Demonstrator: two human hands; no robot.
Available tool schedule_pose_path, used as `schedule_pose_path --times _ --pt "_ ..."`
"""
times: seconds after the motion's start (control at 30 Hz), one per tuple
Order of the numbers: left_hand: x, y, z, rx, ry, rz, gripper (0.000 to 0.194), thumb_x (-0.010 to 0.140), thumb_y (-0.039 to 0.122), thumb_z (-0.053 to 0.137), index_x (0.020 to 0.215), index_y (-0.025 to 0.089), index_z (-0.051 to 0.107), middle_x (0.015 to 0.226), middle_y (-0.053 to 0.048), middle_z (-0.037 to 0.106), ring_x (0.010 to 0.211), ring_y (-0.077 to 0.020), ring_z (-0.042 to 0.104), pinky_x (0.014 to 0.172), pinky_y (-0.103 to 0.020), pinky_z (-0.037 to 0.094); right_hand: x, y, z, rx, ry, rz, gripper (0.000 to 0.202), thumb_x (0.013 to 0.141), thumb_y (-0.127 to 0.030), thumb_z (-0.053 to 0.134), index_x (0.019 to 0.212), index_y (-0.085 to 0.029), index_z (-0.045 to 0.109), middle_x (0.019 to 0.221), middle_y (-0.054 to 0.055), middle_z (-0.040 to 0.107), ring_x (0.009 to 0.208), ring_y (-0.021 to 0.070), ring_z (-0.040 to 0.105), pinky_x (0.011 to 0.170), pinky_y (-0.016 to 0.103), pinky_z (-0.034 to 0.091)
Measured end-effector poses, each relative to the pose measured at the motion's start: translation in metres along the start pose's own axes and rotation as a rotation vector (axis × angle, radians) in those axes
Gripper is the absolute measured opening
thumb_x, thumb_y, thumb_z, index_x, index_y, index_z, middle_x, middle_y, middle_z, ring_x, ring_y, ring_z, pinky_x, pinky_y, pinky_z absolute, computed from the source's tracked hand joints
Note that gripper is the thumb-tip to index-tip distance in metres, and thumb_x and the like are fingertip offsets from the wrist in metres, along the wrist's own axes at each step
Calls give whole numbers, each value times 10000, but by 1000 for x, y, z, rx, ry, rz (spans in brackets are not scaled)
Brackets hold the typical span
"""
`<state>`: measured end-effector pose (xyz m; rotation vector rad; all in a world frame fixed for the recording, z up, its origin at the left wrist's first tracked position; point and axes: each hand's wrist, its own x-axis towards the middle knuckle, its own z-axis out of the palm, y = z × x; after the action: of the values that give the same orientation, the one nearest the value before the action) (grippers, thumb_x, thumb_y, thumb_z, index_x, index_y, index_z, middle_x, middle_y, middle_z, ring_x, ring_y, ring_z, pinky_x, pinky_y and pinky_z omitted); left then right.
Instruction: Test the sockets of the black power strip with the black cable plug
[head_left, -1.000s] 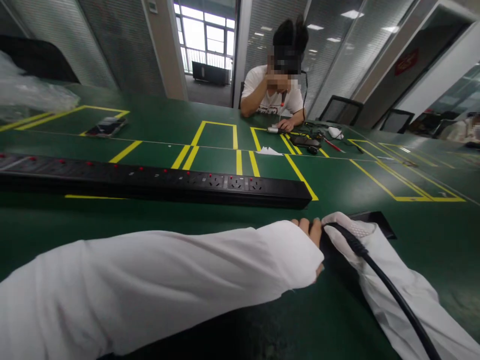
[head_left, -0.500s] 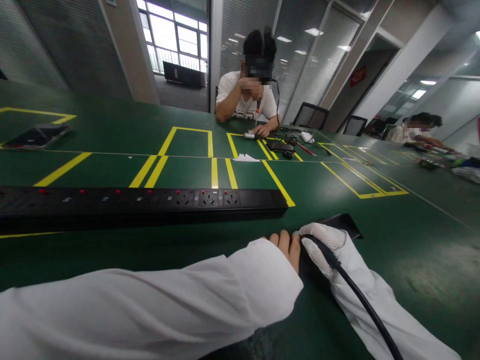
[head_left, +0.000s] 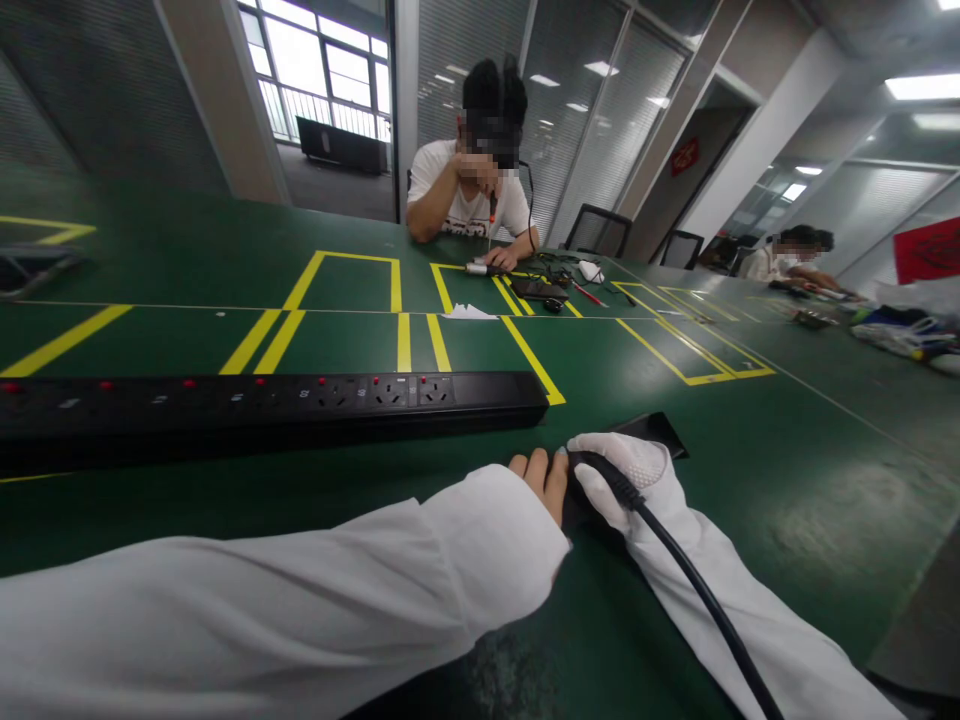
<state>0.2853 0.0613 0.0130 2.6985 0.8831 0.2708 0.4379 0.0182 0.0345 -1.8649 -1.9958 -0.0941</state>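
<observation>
My right hand (head_left: pixel 619 475), in a white glove, is closed round the plug end of a thick black cable (head_left: pixel 697 590), which runs back along my forearm. My left hand (head_left: pixel 544 480) is bare and reaches out of a white sleeve. Its fingers lie bent against a black object (head_left: pixel 652 432) on the table, close beside the plug; its thumb is hidden, so its grip does not show. The black object lies partly under both hands. Just beyond them to the left is a long black power strip (head_left: pixel 499 395) with sockets and red switches.
Yellow tape outlines mark the green table (head_left: pixel 825 460). Across it a person (head_left: pixel 472 195) leans over small parts and cables. At the left edge lies a dark flat device (head_left: pixel 37 268). Another person (head_left: pixel 787 255) sits far right, near piled items (head_left: pixel 900 330).
The view has turned a little to the right, so most things appear farther left. Both hands stay close together, my right hand still on the cable plug.
</observation>
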Motion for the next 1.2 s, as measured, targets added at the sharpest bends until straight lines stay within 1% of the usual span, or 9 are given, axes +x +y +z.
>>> schedule_pose_path --times 0.1,0.17,0.27,0.43,0.7,0.83,0.93,1.07,1.2 --pt "-1 -1 -3 9 3 -16 499 780 261 350 1259 136 292 1214 -120 398 947 -277 451 824 -433 333 -3 1 3 -100 104 -93 267 710 -351 464 892 -186 570 753 34 597 688 128 548 657 248 425" --pt "-3 -2 -8 17 -13 25 497 782 251 345 1259 128 282 1223 -129 388 950 -274 452 818 -429 340 -3 0 5 -36 87 -75 238 730 -324 446 886 -184 559 753 29 593 675 116 547 634 229 426" --pt "-7 -6 -19 22 -64 121 584 751 322 396 1264 89 242 1238 -163 361 974 -290 436 816 -428 349 -1 -4 8 120 55 1 204 759 -299 407 861 -181 538 696 21 572 594 91 521 553 200 411" --pt "-9 -7 -31 35 -110 122 630 735 369 408 1263 84 216 1240 -170 354 987 -295 434 768 -411 395 1 -5 10 166 68 -2 167 754 -262 418 843 -188 539 658 12 552 568 78 505 529 196 393" --pt "-10 -5 -26 61 -88 96 614 736 345 412 1262 96 220 1249 -154 356 998 -286 430 751 -398 413 -1 1 11 171 99 -45 194 714 -266 455 864 -185 550 692 12 563 582 85 521 547 207 414" --pt "-10 -6 -31 35 -88 112 624 725 350 428 1257 87 234 1221 -158 381 979 -281 442 774 -405 400 0 -1 12 149 108 -14 205 717 -295 440 850 -191 556 663 4 557 568 84 516 527 202 403" --pt "-10 -7 -34 8 -78 138 630 721 384 437 1243 77 262 1210 -157 388 994 -279 430 812 -410 377 0 -3 13 130 124 2 220 727 -318 420 836 -188 560 648 1 550 553 72 507 514 189 394" --pt "-11 -9 -33 -15 -53 173 679 709 458 441 1236 66 266 1260 -163 327 1061 -289 376 882 -435 310 0 -3 14 120 131 12 235 744 -327 392 823 -182 559 654 0 556 560 65 510 519 176 399" --pt "-11 -8 -32 -25 -73 160 685 700 435 452 1244 75 243 1250 -158 341 1046 -289 388 856 -426 326 -2 0 15 46 162 -57 241 740 -325 399 847 -189 566 689 4 578 603 81 533 569 192 425"
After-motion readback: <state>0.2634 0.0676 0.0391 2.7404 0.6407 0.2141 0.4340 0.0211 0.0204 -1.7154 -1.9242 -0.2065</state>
